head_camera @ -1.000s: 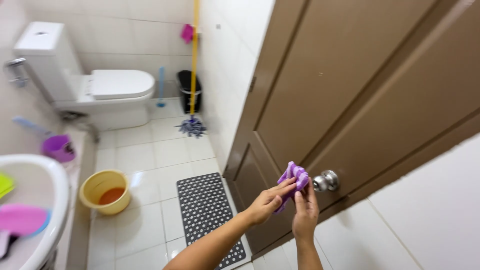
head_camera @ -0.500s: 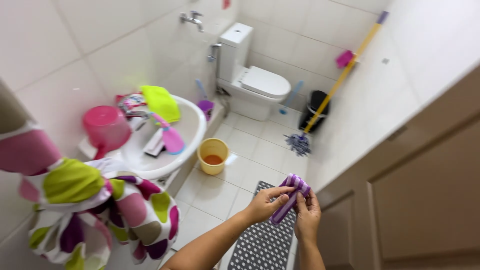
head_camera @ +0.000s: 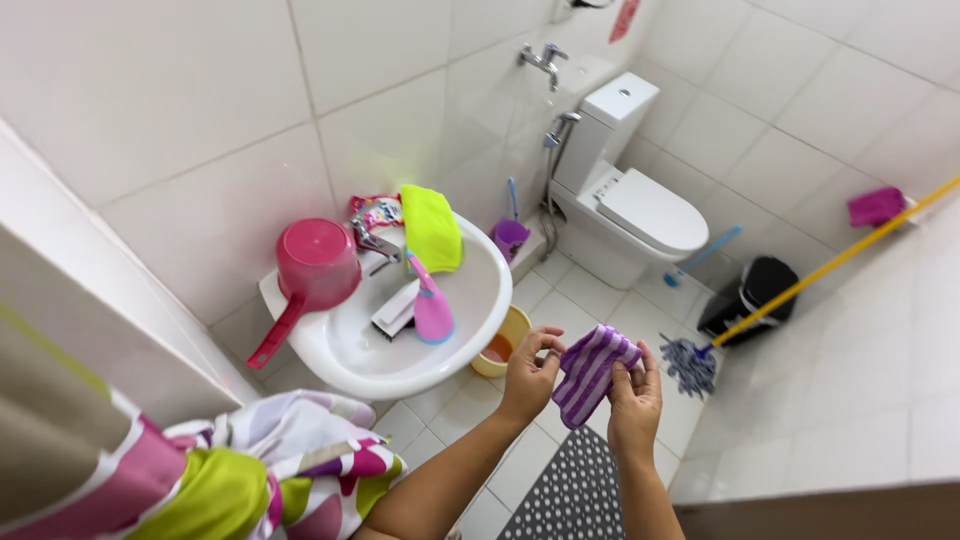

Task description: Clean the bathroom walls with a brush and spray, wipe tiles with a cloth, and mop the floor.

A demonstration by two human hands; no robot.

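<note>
Change: since half a second ago both hands have stayed on the striped cloth, which now hangs more unfolded; the view has swung so the sink sits closer and the door has dropped to the bottom right corner.
Head view, left hand [head_camera: 528, 375]: fingers curled, thumb and fingertips pinching the upper left edge of the purple striped cloth [head_camera: 590, 372].
Head view, right hand [head_camera: 634, 398]: fingers bent, gripping the cloth's right side from below, thumb up against it.
Cloth: held in the air between the two hands, just right of the white sink [head_camera: 470, 330] and above the floor.
Sink contents: a purple bottle brush [head_camera: 432, 305] and a scrub brush [head_camera: 395, 312] lie in the basin; a pink scoop [head_camera: 312, 272] sits on the sink's left rim, a yellow-green rag [head_camera: 432, 228] drapes its back edge.
Beyond the sink: a yellow bucket [head_camera: 512, 335] stands under its right edge; the white toilet [head_camera: 630, 195] is farther right, then a black bin [head_camera: 755, 290] and a mop [head_camera: 700, 358].
Below the sink: a dotted floor mat [head_camera: 575, 495] and a colourful patterned fabric [head_camera: 270, 470] at the lower left.
</note>
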